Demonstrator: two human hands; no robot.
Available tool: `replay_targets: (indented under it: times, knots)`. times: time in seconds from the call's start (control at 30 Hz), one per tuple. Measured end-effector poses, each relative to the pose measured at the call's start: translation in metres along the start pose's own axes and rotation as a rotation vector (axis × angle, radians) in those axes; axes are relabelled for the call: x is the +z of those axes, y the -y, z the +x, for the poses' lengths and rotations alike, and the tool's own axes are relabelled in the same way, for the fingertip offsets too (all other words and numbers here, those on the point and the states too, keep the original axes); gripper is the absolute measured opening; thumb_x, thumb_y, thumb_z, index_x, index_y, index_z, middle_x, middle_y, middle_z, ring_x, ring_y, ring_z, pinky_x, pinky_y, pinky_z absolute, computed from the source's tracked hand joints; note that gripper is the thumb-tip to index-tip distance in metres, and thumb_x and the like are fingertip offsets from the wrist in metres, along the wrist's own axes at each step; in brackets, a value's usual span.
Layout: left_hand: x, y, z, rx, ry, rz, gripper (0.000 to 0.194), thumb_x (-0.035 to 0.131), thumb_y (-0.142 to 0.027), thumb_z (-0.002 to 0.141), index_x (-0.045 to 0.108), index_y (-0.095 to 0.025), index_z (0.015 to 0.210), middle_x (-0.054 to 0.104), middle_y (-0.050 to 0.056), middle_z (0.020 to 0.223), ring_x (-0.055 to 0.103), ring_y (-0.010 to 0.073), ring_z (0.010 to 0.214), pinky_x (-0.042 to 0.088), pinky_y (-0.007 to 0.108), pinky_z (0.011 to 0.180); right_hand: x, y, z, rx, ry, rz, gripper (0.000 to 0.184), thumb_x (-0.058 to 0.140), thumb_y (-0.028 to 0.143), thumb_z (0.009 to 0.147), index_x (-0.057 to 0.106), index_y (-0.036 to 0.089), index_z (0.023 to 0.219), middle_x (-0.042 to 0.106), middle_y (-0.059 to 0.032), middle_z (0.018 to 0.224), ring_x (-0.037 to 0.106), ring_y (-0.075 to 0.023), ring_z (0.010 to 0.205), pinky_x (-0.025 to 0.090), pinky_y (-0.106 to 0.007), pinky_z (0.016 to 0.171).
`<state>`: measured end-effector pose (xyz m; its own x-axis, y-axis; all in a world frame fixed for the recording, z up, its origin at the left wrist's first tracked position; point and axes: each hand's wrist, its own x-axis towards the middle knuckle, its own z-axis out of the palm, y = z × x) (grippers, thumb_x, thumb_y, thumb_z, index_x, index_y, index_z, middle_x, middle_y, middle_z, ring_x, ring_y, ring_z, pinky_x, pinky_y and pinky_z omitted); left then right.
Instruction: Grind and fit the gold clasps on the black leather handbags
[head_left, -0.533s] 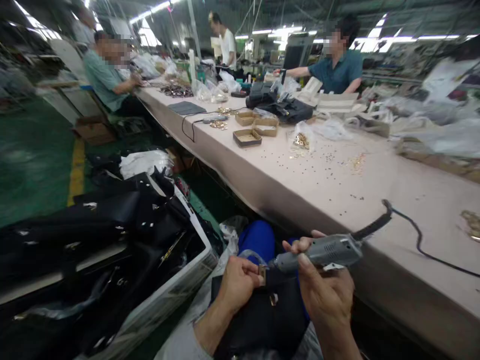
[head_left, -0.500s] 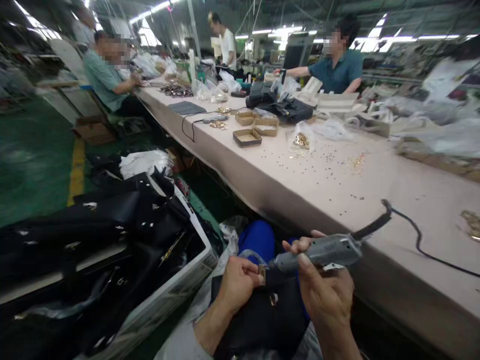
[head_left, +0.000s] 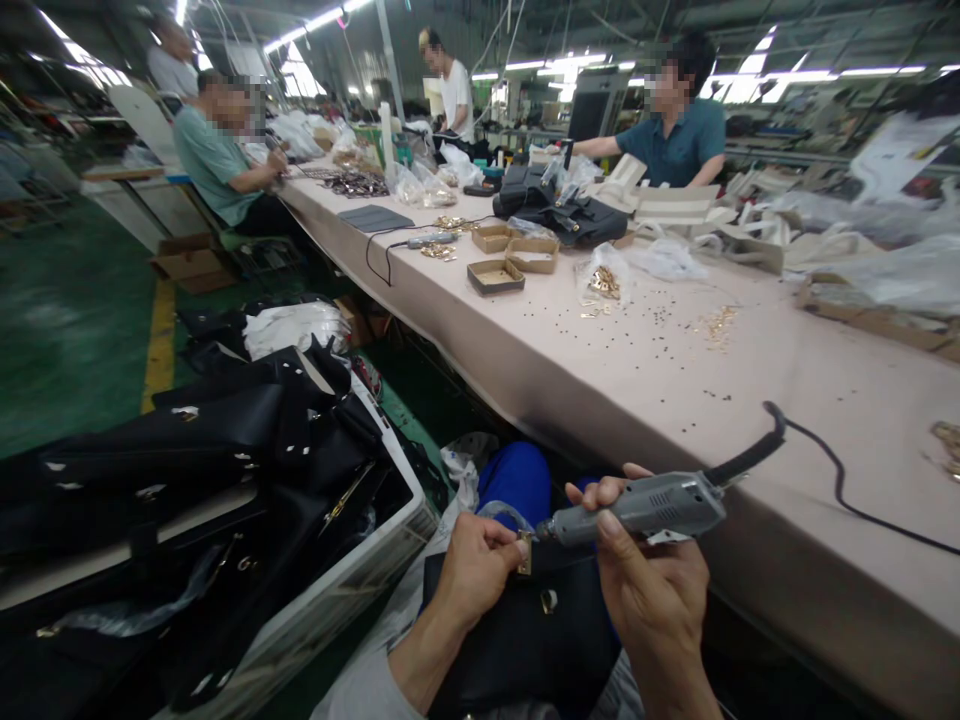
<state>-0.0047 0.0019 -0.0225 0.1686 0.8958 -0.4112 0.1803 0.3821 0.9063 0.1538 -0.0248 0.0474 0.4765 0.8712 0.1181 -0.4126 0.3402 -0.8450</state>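
A black leather bag [head_left: 525, 640] lies on my lap at the bottom centre. My left hand [head_left: 476, 568] is closed, pinching a small gold metal fitting [head_left: 524, 553] on the bag's top edge. My right hand [head_left: 652, 580] is wrapped round a grey electric screwdriver [head_left: 637, 507], whose tip touches that fitting. The tool's black cable [head_left: 832, 480] runs right over the table.
A long beige table [head_left: 600, 370] carries small cardboard trays [head_left: 495, 275], scattered screws, gold hardware and plastic bags. A white bin of black bags [head_left: 225, 500] stands at my left. Three other people work at the table's far end. Green floor lies to the left.
The view has shifted slightly. Both hands, the screwdriver and the bag stay in the same place.
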Motion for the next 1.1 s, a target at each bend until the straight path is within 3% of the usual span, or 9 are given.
replay_targets:
  times: [0.17,0.53,0.9,1.1]
  knots:
    - [0.0,-0.003,0.001,-0.02,-0.047,0.07,0.018,0.071,-0.029,0.067,0.078,-0.013,0.062,0.071,0.006,0.056,0.052,0.0154,0.051,0.032,0.03,0.053,0.0,-0.003,-0.001,0.001,0.005,0.009,0.046,0.08,0.018,0.086,0.06,0.027,0.126,0.063,-0.0026,0.099,0.063,-0.0208,0.097,0.051,-0.064,0.107]
    - [-0.001,-0.002,0.0,-0.023,-0.111,0.136,0.014,0.071,-0.025,0.066,0.079,-0.016,0.061,0.068,0.003,0.053,0.051,0.015,0.051,0.032,0.03,0.052,0.0,-0.002,-0.002,0.016,-0.015,0.004,0.046,0.082,0.02,0.084,0.06,0.028,0.124,0.063,-0.0022,0.099,0.063,-0.0203,0.093,0.05,-0.066,0.106]
    - [-0.002,-0.008,-0.003,-0.01,-0.073,0.101,0.014,0.069,-0.024,0.066,0.077,-0.015,0.059,0.068,0.005,0.054,0.052,0.015,0.05,0.031,0.03,0.052,-0.001,-0.002,-0.001,0.041,-0.019,0.011,0.046,0.083,0.02,0.083,0.062,0.027,0.123,0.064,-0.003,0.099,0.064,-0.0213,0.095,0.05,-0.067,0.106]
    - [-0.004,0.004,0.0,-0.007,0.005,-0.005,0.019,0.073,-0.031,0.068,0.079,-0.013,0.065,0.073,0.009,0.061,0.056,0.0172,0.054,0.035,0.03,0.055,-0.004,-0.001,-0.002,0.039,0.002,0.013,0.046,0.08,0.018,0.086,0.061,0.026,0.127,0.063,-0.0032,0.102,0.063,-0.0214,0.099,0.048,-0.066,0.109]
